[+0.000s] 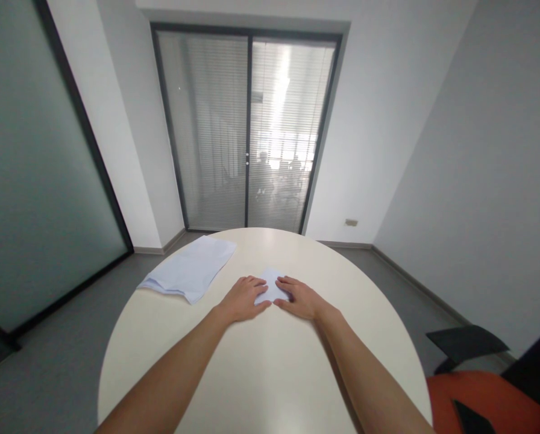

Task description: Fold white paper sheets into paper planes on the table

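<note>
On the round white table (270,367) lies a small folded sheet of white paper (272,286). My left hand (245,298) rests over its left side, fingers stretched across the top and thumb by the lower edge. Over the right side is my right hand (299,297), posed much the same way. Both thumb tips come close together at the paper's near edge, and a gap shows between each thumb and the fingers. Parts of the paper are hidden under the fingers.
A loose stack of white paper sheets (191,268) lies at the table's far left edge. An orange chair (482,401) with black armrests stands at the right. Beyond the table is a glass partition with blinds (247,126), with dim figures behind it.
</note>
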{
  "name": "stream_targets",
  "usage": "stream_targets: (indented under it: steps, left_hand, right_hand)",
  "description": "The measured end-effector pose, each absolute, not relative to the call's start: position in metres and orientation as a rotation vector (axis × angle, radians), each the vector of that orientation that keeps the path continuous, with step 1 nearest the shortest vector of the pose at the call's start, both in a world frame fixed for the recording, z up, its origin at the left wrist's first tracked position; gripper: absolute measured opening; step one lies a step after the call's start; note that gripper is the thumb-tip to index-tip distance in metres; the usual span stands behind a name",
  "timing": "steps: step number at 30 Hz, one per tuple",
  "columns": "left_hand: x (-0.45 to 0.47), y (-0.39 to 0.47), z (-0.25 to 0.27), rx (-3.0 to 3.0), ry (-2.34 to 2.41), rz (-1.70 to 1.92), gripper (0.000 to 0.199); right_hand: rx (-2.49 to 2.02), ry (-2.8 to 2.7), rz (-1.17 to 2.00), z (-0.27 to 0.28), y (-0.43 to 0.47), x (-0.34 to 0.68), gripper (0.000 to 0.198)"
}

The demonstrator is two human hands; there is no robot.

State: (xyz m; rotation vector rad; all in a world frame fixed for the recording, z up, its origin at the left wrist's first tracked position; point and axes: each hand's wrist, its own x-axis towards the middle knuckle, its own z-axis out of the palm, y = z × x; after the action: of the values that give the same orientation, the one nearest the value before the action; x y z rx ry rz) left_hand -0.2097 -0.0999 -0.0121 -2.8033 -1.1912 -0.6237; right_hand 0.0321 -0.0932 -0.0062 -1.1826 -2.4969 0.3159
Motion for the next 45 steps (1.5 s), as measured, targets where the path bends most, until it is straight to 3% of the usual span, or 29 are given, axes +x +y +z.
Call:
stream_targets:
  steps: [21,30,45]
  left_hand:
    - [-0.211,-0.096,-0.015,-2.772,-1.209,-0.623,0.04]
    - [-0.213,-0.096,-0.015,-2.775,-1.229,-0.633,0.038]
    - [-0.21,-0.094,-0.011,-2.771,-1.273,-0.686,0.029]
  right_hand:
    - [-1.178,-2.488,0.366,-0.008,-0.089,0.036,0.065]
    - [-1.172,-2.474,0.328,-0.002,-0.088,0.034,0.05]
    - [-1.232,-2.397,0.448,-0.001,-0.086,0.042,0.046]
